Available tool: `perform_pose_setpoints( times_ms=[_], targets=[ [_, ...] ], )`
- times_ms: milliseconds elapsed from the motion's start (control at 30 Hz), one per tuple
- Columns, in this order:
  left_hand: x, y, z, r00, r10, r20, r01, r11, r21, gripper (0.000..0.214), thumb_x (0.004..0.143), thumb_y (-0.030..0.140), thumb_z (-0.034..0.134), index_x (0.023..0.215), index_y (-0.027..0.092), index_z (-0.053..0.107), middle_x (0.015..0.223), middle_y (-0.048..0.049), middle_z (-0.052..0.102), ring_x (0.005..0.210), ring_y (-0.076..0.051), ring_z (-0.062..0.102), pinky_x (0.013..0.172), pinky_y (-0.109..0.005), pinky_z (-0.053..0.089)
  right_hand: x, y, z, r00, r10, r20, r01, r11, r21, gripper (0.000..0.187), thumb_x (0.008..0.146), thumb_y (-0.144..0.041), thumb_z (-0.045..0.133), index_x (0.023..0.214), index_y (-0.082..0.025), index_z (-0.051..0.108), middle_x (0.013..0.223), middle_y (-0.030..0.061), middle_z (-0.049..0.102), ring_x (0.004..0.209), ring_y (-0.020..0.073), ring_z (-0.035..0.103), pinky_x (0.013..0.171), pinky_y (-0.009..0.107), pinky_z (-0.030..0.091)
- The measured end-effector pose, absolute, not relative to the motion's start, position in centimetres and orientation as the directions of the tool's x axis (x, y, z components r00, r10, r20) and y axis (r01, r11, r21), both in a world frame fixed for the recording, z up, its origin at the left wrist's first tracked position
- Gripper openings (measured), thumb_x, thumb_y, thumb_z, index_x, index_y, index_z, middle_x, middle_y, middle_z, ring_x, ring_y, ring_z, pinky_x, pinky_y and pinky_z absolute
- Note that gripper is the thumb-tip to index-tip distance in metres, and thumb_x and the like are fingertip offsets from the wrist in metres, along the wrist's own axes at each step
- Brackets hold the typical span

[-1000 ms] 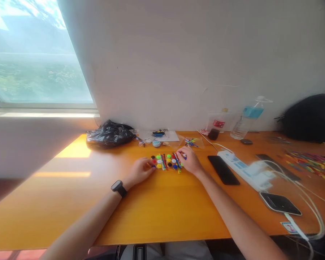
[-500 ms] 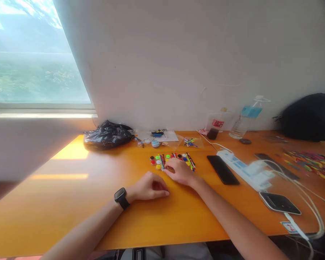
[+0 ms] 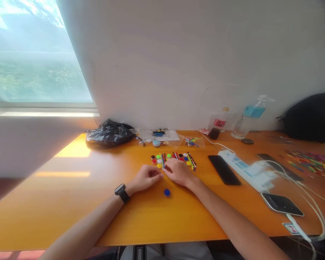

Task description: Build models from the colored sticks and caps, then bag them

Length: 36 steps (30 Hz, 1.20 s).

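Observation:
A cluster of small coloured discs [image 3: 158,159] and thin coloured sticks [image 3: 191,160] lies on the orange table [image 3: 70,202]. My left hand [image 3: 146,177], with a black watch at the wrist, rests curled on the table just below the cluster. My right hand [image 3: 178,171] is curled over the cluster's near edge, fingertips touching pieces there; what they pinch is hidden. A single blue disc [image 3: 167,192] lies alone on the table, nearer to me than both hands.
A black plastic bag [image 3: 109,133] sits at the back left by the wall. A black phone [image 3: 224,169], white power strip [image 3: 245,169] with cables, second phone [image 3: 281,203], water bottle [image 3: 247,121] and black bag [image 3: 311,117] fill the right side.
My left hand moved forward from a spot nearer me to the cluster, leaving the blue disc behind on the table. My right hand stayed at the cluster's near edge.

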State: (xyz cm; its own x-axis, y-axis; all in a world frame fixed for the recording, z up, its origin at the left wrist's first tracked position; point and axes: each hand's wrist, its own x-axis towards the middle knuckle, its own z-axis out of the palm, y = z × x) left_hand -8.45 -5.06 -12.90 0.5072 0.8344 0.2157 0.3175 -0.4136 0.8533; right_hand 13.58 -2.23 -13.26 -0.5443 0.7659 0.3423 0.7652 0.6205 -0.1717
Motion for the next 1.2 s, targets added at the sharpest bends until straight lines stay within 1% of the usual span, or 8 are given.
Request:
perform_pose_setpoints(
  times_ms=[267, 367, 533, 633, 733, 900, 1100, 1200],
  targets=[
    [-8.4, -4.9, -13.0, 0.498, 0.84, 0.218, 0.347, -0.423, 0.837, 0.041, 0.092, 0.049, 0.062, 0.083, 0.011, 0.075, 0.069, -0.0025, 0.064, 0.062, -0.011, 0.046, 0.061, -0.023, 0.039, 13.3, -2.0, -13.8, -0.542, 0.781, 0.31, 0.783, 0.604, -0.152, 0.016, 0.099, -0.018, 0.058, 0.084, -0.019, 0.066, 0.089, 0.0042, 0.066, 0.083, 0.0177, 0.059, 0.071, 0.029, 0.035],
    [-8.4, -5.0, -12.9, 0.497, 0.843, 0.208, 0.351, -0.414, 0.84, 0.042, 0.092, 0.05, 0.062, 0.083, 0.011, 0.074, 0.069, -0.0026, 0.064, 0.062, -0.012, 0.047, 0.06, -0.023, 0.038, 13.4, -1.8, -13.8, -0.538, 0.775, 0.331, 0.774, 0.61, -0.169, 0.015, 0.098, -0.017, 0.058, 0.085, -0.019, 0.065, 0.088, 0.0039, 0.065, 0.084, 0.0183, 0.058, 0.071, 0.029, 0.036],
    [-8.4, -5.1, -12.9, 0.493, 0.845, 0.204, 0.361, -0.412, 0.837, 0.042, 0.092, 0.05, 0.062, 0.081, 0.011, 0.073, 0.069, -0.0021, 0.063, 0.062, -0.011, 0.046, 0.06, -0.023, 0.037, 13.3, -1.3, -13.5, -0.502, 0.735, 0.456, 0.766, 0.623, -0.162, 0.013, 0.101, -0.019, 0.055, 0.102, -0.019, 0.068, 0.1, 0.0079, 0.065, 0.098, 0.024, 0.055, 0.086, 0.035, 0.041],
    [-8.3, -5.0, -13.0, 0.491, 0.847, 0.203, 0.366, -0.413, 0.834, 0.042, 0.092, 0.05, 0.062, 0.081, 0.012, 0.073, 0.067, -0.001, 0.06, 0.061, -0.011, 0.044, 0.059, -0.023, 0.035, 13.0, -1.1, -13.5, -0.519, 0.723, 0.455, 0.77, 0.627, -0.118, 0.018, 0.102, -0.018, 0.053, 0.107, -0.02, 0.07, 0.106, 0.0102, 0.063, 0.1, 0.0262, 0.051, 0.09, 0.039, 0.041],
    [-8.3, -5.0, -13.1, 0.496, 0.845, 0.201, 0.369, -0.414, 0.832, 0.041, 0.092, 0.049, 0.062, 0.08, 0.012, 0.073, 0.065, -0.0003, 0.058, 0.06, -0.011, 0.042, 0.058, -0.023, 0.034, 12.8, -0.9, -13.5, -0.538, 0.725, 0.43, 0.771, 0.63, -0.097, 0.02, 0.103, -0.016, 0.051, 0.102, -0.019, 0.071, 0.104, 0.0106, 0.062, 0.1, 0.0264, 0.05, 0.09, 0.04, 0.04],
    [-8.3, -5.0, -13.1, 0.51, 0.834, 0.211, 0.366, -0.432, 0.824, 0.04, 0.093, 0.046, 0.061, 0.079, 0.011, 0.072, 0.065, 0.0002, 0.057, 0.061, -0.01, 0.042, 0.058, -0.022, 0.033, 12.8, -0.7, -13.6, -0.513, 0.732, 0.448, 0.785, 0.611, -0.099, 0.022, 0.104, -0.015, 0.05, 0.097, -0.018, 0.071, 0.1, 0.0096, 0.062, 0.098, 0.0255, 0.05, 0.088, 0.039, 0.04],
    [-8.4, -4.9, -13.4, 0.517, 0.828, 0.216, 0.365, -0.441, 0.82, 0.041, 0.095, 0.047, 0.06, 0.08, 0.011, 0.072, 0.066, 0.0005, 0.055, 0.061, -0.01, 0.04, 0.057, -0.022, 0.032, 12.7, -0.2, -14.4, -0.493, 0.738, 0.46, 0.776, 0.612, -0.15, 0.015, 0.1, -0.014, 0.059, 0.089, -0.018, 0.068, 0.096, 0.0074, 0.063, 0.097, 0.0245, 0.051, 0.088, 0.037, 0.041],
    [-8.4, -4.8, -13.6, 0.519, 0.827, 0.215, 0.369, -0.444, 0.817, 0.042, 0.095, 0.049, 0.059, 0.081, 0.011, 0.071, 0.067, 0.0, 0.055, 0.062, -0.01, 0.04, 0.058, -0.023, 0.032, 12.6, -0.2, -14.5, -0.489, 0.741, 0.46, 0.769, 0.615, -0.174, 0.017, 0.099, -0.012, 0.059, 0.086, -0.019, 0.066, 0.095, 0.0073, 0.063, 0.095, 0.0243, 0.052, 0.086, 0.036, 0.041]
  ],
)
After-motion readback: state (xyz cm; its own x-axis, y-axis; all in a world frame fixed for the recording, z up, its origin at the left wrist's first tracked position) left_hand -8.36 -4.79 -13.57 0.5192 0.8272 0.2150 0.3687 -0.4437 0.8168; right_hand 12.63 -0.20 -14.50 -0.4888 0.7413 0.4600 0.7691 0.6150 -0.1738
